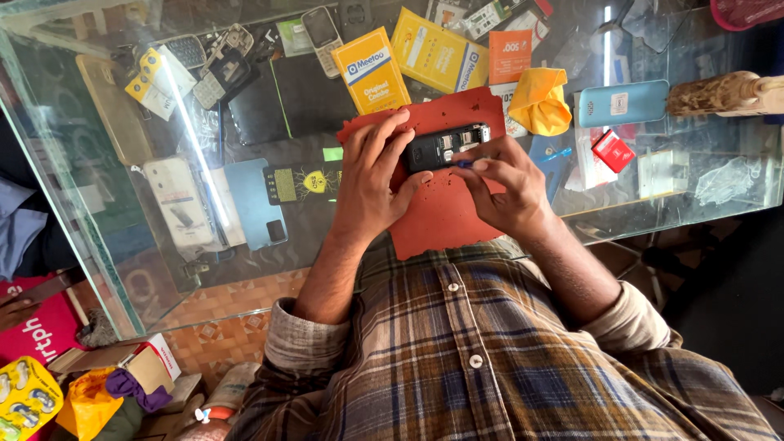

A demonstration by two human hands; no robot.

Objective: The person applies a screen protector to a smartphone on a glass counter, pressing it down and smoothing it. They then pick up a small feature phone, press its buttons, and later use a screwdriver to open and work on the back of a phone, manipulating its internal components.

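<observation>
**Opened phone held over a red mat on a glass counter**

A glass counter (106,245) carries the work, with phones and small boxes showing through on the shelf beneath. A red mat (441,204) lies at the counter's near edge, in front of the person. Over the mat's far half the left hand (371,184) clamps one end of a small black phone (445,145) with its back open, fingers curled over the top and thumb beneath. The right hand (506,192) meets the phone's other end, thumb and forefinger pinched together on a thin blue tool (465,163) whose tip touches the phone body. A yellow cloth (539,102) lies just beyond the mat's far right corner, and yellow boxes (371,69) sit past its far edge.
</observation>
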